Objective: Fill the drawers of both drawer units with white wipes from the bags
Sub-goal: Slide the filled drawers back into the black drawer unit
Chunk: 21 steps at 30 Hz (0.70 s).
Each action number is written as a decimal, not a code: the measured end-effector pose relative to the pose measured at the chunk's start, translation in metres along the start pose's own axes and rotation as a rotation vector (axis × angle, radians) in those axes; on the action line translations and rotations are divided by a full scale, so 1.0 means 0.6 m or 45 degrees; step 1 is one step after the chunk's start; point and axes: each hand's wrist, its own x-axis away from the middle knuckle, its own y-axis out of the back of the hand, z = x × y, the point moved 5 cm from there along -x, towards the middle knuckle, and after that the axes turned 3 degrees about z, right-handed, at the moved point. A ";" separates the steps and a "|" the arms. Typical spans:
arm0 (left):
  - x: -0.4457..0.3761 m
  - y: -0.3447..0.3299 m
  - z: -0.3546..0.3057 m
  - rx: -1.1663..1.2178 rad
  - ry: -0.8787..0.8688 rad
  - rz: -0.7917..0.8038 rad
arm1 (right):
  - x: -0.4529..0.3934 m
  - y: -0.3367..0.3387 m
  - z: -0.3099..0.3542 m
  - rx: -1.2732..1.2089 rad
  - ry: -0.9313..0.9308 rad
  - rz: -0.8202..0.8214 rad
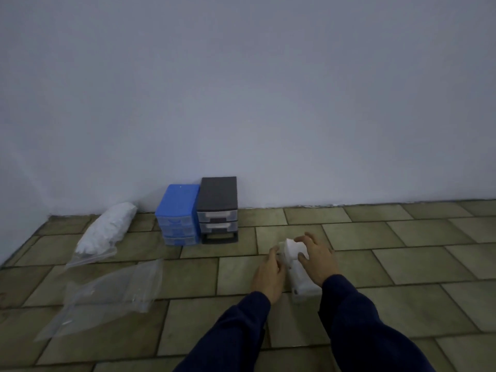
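Head view: both hands, left hand (269,275) and right hand (316,257), fingers curled on a drawer (302,280) of wipes (294,249) on the floor; packing step, next slide it into the black unit (218,210).

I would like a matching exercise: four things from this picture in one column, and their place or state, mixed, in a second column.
1. blue drawer unit
2. black drawer unit
3. bag of wipes
4. empty bag

a. flat on the floor, nearest the camera
b. full, lying by the wall
c. bottom slot without a drawer
d. between the full bag and the other unit

Pairs: 1-d, 2-c, 3-b, 4-a
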 end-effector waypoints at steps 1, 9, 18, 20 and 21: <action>0.001 -0.014 -0.008 0.032 0.023 -0.017 | 0.005 0.001 -0.017 -0.012 -0.042 0.062; 0.008 -0.039 -0.024 0.036 0.270 -0.072 | 0.026 -0.013 -0.056 -0.107 -0.080 0.342; 0.028 0.055 0.020 -0.213 0.209 -0.162 | 0.010 -0.041 0.035 -0.207 0.092 0.454; 0.036 0.080 0.033 -0.112 0.148 -0.155 | 0.003 -0.054 0.064 -0.234 0.145 0.464; 0.041 0.093 0.038 -0.093 0.126 -0.144 | 0.001 -0.062 0.080 -0.243 0.168 0.481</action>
